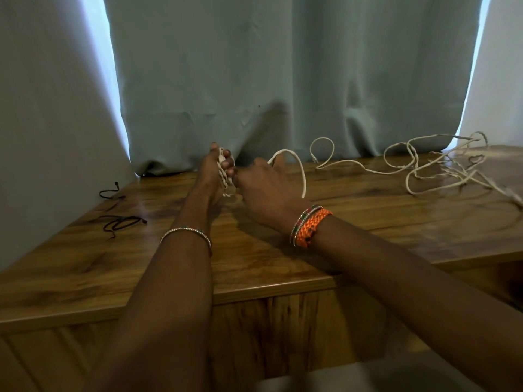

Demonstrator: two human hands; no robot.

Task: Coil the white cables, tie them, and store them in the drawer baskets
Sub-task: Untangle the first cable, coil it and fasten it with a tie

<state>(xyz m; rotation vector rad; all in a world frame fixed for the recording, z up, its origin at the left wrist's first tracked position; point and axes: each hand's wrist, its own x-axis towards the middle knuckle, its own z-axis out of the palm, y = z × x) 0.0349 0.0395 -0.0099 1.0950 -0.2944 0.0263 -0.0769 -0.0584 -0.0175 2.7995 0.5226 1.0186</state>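
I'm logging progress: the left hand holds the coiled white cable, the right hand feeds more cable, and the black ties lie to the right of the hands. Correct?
Not quite. The head view shows the black ties lying left of the hands, not right. The rest holds: the left hand grips the coiled white cable and the right hand feeds more.

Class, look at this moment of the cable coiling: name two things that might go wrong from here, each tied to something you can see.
1. The white cable that the right hand feeds toward the coil in the left hand may trail back into the loose tangle of white cables; pulling could snag or knot it.
2. The coil is untied, so loosening the fingers might let its loops spring apart before one of the black ties is fetched.
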